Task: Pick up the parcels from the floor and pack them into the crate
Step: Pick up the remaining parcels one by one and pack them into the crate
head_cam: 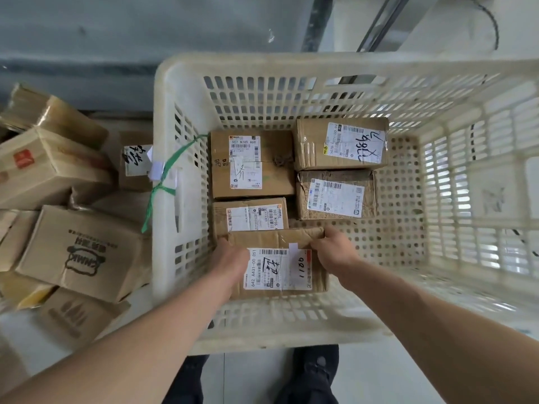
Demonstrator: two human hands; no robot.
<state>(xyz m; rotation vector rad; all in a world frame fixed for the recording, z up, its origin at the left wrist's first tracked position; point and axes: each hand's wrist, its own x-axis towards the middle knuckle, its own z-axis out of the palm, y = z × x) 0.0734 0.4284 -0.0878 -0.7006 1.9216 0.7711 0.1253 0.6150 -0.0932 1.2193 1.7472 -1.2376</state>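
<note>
Hands grip the labelled parcel [277, 265] at its two ends, left hand [232, 259] and right hand [335, 250], lowering it by the crate [163, 118] near-left corner; it looks stiff, light, best held by its edges.

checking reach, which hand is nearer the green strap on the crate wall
Left. The left hand grips the parcel's side nearest the green strap; the right hand holds the far side.
</note>
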